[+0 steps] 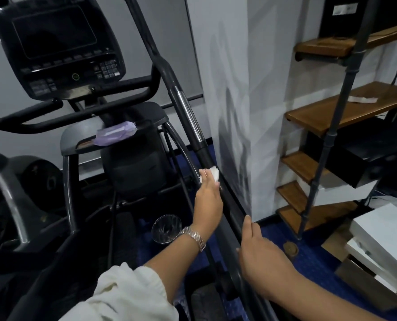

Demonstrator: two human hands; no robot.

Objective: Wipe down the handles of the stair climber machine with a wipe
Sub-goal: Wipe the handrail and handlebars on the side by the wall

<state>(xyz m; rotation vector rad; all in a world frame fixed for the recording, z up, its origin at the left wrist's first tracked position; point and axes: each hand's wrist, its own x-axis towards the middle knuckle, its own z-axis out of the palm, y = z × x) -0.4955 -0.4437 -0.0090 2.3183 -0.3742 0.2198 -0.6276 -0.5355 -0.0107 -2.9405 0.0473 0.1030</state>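
The stair climber's long black right handrail (194, 126) slopes from upper left down to lower right, with a shiny chrome strip partway up. My left hand (208, 199), a metal watch on its wrist, presses a crumpled white wipe (213, 174) onto the rail just below the chrome strip. Lower on the same rail, my right hand (260, 251) rests with its fingers wrapped over the bar. The black console (54, 42) and the curved front handles (81, 112) lie up to the left.
A purple wipe pack (114, 133) lies on the machine's tray. A clear glass (166, 228) sits low beside the rail. A white wall corner (234, 112) stands close on the right, then wooden shelves (345, 110) on pipes and white boxes (383, 232) on blue carpet.
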